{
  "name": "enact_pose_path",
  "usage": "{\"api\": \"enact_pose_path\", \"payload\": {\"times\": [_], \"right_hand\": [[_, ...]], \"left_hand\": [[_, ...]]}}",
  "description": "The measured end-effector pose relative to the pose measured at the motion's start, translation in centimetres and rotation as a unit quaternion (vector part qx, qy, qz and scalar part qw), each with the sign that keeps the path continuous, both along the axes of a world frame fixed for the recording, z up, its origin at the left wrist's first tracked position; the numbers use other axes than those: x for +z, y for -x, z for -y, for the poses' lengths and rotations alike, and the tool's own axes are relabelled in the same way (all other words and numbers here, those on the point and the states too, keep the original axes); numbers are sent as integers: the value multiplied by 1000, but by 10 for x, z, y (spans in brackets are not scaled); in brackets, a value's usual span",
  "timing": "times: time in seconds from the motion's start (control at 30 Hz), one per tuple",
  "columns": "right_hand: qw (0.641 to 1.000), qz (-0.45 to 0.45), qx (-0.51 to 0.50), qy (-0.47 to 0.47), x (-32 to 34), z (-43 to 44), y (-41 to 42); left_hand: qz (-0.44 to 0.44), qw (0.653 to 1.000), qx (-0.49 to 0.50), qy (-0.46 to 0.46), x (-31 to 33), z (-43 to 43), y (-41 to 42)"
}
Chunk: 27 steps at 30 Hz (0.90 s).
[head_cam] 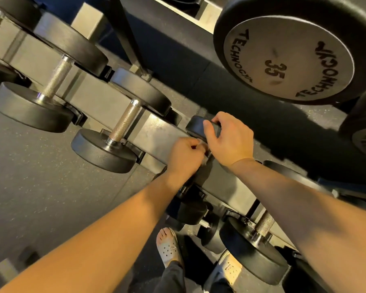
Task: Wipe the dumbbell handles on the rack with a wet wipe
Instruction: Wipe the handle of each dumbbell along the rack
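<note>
— Now, item: dumbbell (195,126). Location?
— Lower tier of the rack (156,135), next to a larger one. Its handle is hidden under the hands.
— Handling?
— Heavy and rigid. Heads dark and matte, likely rubber. The neighbouring handle (125,121) is knurled steel, so not slippery. Steady it by a head; rub along the bar.
— Grips?
— Right grip (230,140) clasps the far head. Left grip (185,155) is curled at the handle, pinching a white scrap, probably the wet wipe (200,143).
— Wipe itself?
— Soft, limp, light.
</note>
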State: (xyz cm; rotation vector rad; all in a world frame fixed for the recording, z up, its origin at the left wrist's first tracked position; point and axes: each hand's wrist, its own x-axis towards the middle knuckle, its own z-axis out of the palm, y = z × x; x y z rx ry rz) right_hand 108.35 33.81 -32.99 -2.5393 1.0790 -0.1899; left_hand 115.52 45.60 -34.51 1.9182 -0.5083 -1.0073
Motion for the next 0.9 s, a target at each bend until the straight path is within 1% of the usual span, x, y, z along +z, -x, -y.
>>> {"api": "enact_pose_path", "payload": {"times": [0.03, 0.1, 0.17, 0.2, 0.27, 0.33, 0.4, 0.43, 0.47, 0.5, 0.53, 0.57, 0.6, 0.63, 0.67, 0.7, 0.73, 0.77, 0.83, 0.87, 0.9], "right_hand": [[1000, 0, 1, 0, 0, 0, 0], [1000, 5, -1, -3, 1, 0, 1], [1000, 9, -6, -7, 2, -1, 0], [1000, 10, -8, -10, 2, -1, 0], [1000, 8, -11, -12, 2, -2, -1], [1000, 3, -15, -10, 1, -2, -1], [1000, 0, -19, -4, 1, -2, -1], [1000, 0, -20, -2, 0, -1, -1], [1000, 0, -20, -2, -1, -1, -1], [1000, 1, -19, -3, -1, -1, -1], [1000, 1, -18, -2, -1, -1, -1], [1000, 2, -16, -2, 0, -1, -1], [1000, 4, -14, -3, 0, -2, 0], [1000, 6, -14, -6, 1, -2, 0], [1000, 6, -14, -9, 2, -2, 0], [1000, 5, -15, -11, 3, -3, -1], [1000, 4, -16, -12, 4, -3, -1], [1000, 2, -17, -15, 5, -3, -2], [1000, -9, -11, -24, 7, -1, -3], [999, -16, -3, -30, 8, 0, -4], [999, -23, 8, -35, 10, 2, -4]], "left_hand": [[41, 999, -35, 0, -1, -3, 2], [77, 994, -80, -3, -4, -10, 0], [73, 994, -85, -2, -4, -10, -2], [50, 996, -69, -5, -1, -6, -4], [-42, 997, -26, -53, -3, 8, -11], [-181, 976, -8, -119, -5, 21, -23], [-323, 942, 0, -95, -14, 30, -31], [-370, 925, -8, -83, -17, 32, -33], [-401, 913, -16, -72, -19, 32, -32], [-410, 909, -14, -70, -21, 31, -30], [-399, 914, -7, -78, -20, 31, -26], [-364, 927, -2, -91, -19, 30, -24], [-308, 946, 2, -100, -16, 27, -21], [-230, 968, 3, -97, -15, 22, -19], [-145, 987, -1, -74, -14, 14, -16], [-60, 997, -18, -42, -12, 6, -13], [12, 998, -49, -22, -8, -2, -9], [81, 992, -92, -20, -4, -9, -5], [232, 956, -172, -42, 3, -15, 4], [289, 938, -185, -47, 5, -16, 7], [313, 931, -180, -50, 3, -15, 11]]}}
